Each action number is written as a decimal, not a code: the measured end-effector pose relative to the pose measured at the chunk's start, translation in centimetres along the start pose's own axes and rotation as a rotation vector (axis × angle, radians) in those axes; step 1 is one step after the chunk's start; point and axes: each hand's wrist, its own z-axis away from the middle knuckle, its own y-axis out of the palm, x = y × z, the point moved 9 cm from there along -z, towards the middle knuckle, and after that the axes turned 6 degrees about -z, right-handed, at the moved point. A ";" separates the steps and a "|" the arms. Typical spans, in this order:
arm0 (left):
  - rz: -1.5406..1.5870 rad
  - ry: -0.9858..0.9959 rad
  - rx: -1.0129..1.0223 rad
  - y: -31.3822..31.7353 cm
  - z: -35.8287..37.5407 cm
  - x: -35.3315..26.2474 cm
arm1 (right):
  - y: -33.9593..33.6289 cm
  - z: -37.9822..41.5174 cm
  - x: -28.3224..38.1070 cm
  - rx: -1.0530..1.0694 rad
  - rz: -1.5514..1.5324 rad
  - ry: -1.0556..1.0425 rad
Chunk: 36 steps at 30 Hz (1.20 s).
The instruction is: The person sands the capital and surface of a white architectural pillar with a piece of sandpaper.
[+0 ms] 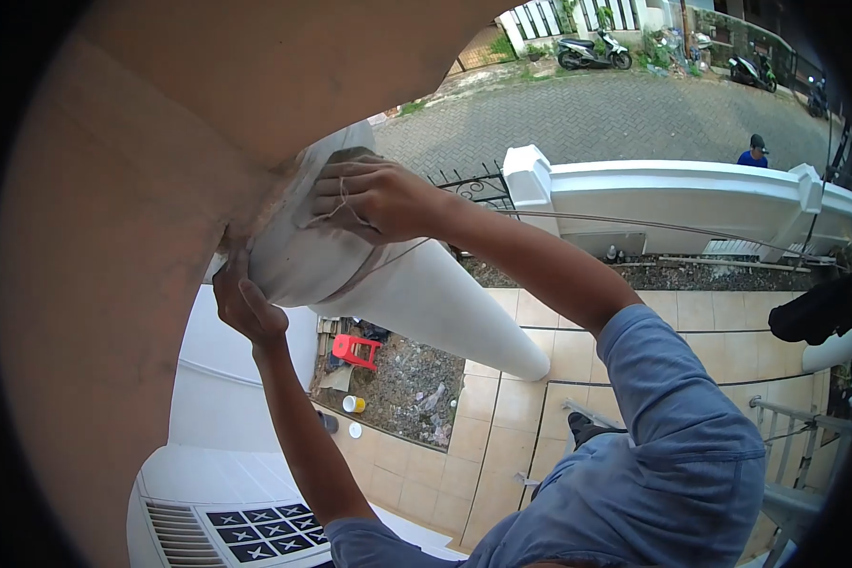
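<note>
Column: round white plastered column (445,303), its top wrapped in grey cloth (293,256), meets tan ceiling (161,189) at left.
Right hand (374,199): my fingers clamped over the cloth and thin string (388,260).
Left hand (246,303): fingers together, pressing the cloth's near edge.
Room: open air right of column, tiled floor (691,312) far below.

Free room/obstacles, head view, from height.

- Above and left: tan ceiling surface (114,237) closes off the whole upper-left; no passage there.
- White column (426,298) runs down from the ceiling junction; its top is wrapped in white sheeting (298,256) with a thin string (346,204) across it. Left hand (246,308) and right hand (374,199) press on the wrap, filling the junction.
- Both forearms bracket the column; the gap between them is open air above the tiled floor (502,417).
- Right of the right arm: open air to the white wall (672,194).
- Lower right: metal rail (795,417) intrudes.
</note>
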 end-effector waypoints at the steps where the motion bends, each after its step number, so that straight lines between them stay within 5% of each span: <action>1: -0.008 0.034 0.066 0.1 -0.4 -0.2 | -1.0 0.7 -3.8 0.040 0.024 0.116; 2: -0.015 0.066 0.128 0.2 -0.7 -0.4 | -1.7 2.6 -8.6 -0.009 -0.008 0.475; 4: -0.022 0.057 0.131 -0.2 -1.2 -0.6 | -1.7 3.1 -7.8 -0.086 -0.039 0.401; 6: -0.018 0.050 0.088 0.4 -0.9 0.2 | 0.9 1.5 0.4 0.051 0.047 -0.041; 10: -0.048 -0.050 -0.048 0.9 0.2 0.2 | 1.3 0.7 -0.4 0.040 0.038 -0.021; 14: -0.165 0.013 -0.101 0.7 0.5 -0.6 | -1.4 1.7 -10.0 -0.066 -0.228 0.463; 16: -0.182 0.046 -0.102 1.2 0.9 0.1 | -0.2 0.7 -4.3 -0.050 -0.159 0.040; 20: -0.140 0.002 -0.103 1.0 0.9 0.3 | -0.3 0.6 -3.7 -0.029 -0.215 -0.036; 21: -0.139 -0.023 -0.105 1.1 0.9 0.2 | -0.5 0.9 -6.6 -0.116 -0.245 0.005; 23: -0.168 -0.001 -0.114 1.1 0.5 -0.1 | -0.1 2.7 -14.8 -0.131 -0.383 0.418; 26: -0.228 0.048 -0.132 1.3 1.3 0.3 | 0.5 4.8 -16.9 -0.381 -0.505 0.715; 28: -0.272 0.078 -0.132 1.1 1.4 0.6 | -0.6 4.4 -12.1 -0.370 -0.354 0.604; 30: -0.209 0.042 -0.138 1.2 1.1 0.4 | -0.1 3.1 -2.7 -0.241 -0.285 0.205; 32: -0.229 0.048 -0.147 1.0 0.9 0.0 | 2.0 4.4 4.7 -0.216 -0.254 0.045; 36: -0.082 -0.216 -0.084 1.0 1.3 1.4 | 5.6 11.0 6.0 -0.323 -0.189 0.311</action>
